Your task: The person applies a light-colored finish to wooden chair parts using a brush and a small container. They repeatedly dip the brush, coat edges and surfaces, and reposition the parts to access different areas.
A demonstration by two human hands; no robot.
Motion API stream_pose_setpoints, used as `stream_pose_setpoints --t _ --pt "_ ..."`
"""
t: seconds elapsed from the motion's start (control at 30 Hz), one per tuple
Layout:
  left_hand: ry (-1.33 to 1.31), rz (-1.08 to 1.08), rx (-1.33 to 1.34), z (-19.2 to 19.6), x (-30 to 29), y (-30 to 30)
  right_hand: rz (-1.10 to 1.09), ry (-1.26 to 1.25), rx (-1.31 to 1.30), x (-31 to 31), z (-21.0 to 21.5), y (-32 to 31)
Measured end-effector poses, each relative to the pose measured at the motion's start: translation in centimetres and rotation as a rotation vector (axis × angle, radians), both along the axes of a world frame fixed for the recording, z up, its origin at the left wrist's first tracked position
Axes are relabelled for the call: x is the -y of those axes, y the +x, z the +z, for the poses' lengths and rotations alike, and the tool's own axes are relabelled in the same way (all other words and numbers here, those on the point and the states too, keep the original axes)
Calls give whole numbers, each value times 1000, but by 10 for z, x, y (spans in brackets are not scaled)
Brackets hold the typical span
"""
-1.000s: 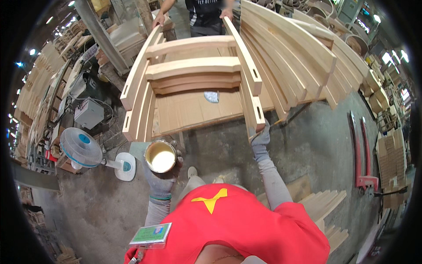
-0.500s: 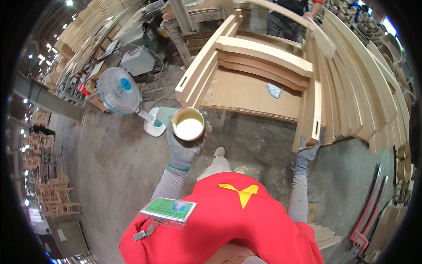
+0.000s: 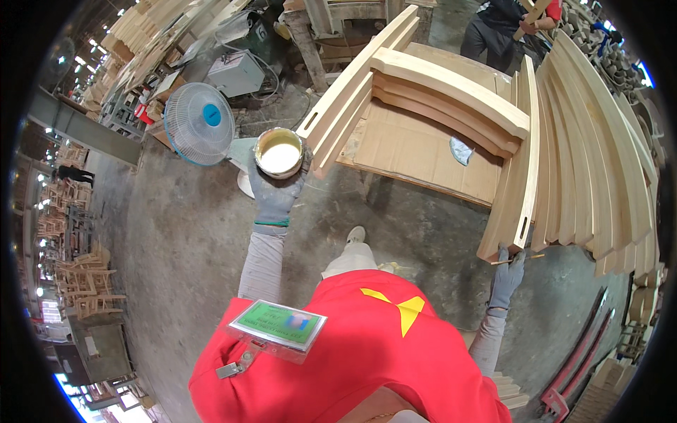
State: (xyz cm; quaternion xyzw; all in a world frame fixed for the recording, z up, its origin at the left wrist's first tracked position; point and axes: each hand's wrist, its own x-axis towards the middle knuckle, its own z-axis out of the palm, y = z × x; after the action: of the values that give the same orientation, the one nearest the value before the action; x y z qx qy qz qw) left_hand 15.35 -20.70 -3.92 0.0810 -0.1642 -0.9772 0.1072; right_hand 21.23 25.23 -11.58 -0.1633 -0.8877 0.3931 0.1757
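My left hand (image 3: 273, 201), in a grey glove, is closed around a round pot (image 3: 282, 173) of pale cream liquid. It stays just left of the near end of a slotted wooden leg. Gloved in grey too, my right hand (image 3: 505, 280) pinches a thin stick (image 3: 534, 256) below the slotted end of the right wooden leg (image 3: 520, 211). Whether those fingers also touch the leg I cannot tell. Between the legs runs a curved wooden rail (image 3: 451, 90), with similar pieces stacked beneath it on a cardboard-covered table (image 3: 416, 158).
Many curved wooden pieces (image 3: 589, 155) stand in a row at the right. A fan (image 3: 199, 123) is on the left, near a grey box (image 3: 235, 74). Across the table a person (image 3: 486, 35) holds a piece of wood. A red pallet jack (image 3: 575, 359) sits lower right.
My left hand has moved left and up with the pot. The right hand has shifted slightly right and down. The person opposite has moved right, taking the long wooden piece off the frame.
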Motion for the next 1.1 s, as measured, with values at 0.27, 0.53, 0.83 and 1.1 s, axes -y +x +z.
stream_pose_setpoints --t 0.27,0.53,0.83,1.1 --pt "-70 -110 -11 -8 3 -58 60 84 39 -25 2 -65" --pt "-45 -153 -225 13 7 -84 187 -103 -523 -32 35 -112" --pt "-55 -189 -258 49 -32 10 599 -576 -211 105 189 -63" --pt "-174 -114 -198 67 -25 15 1253 -561 -272 224 214 -88"
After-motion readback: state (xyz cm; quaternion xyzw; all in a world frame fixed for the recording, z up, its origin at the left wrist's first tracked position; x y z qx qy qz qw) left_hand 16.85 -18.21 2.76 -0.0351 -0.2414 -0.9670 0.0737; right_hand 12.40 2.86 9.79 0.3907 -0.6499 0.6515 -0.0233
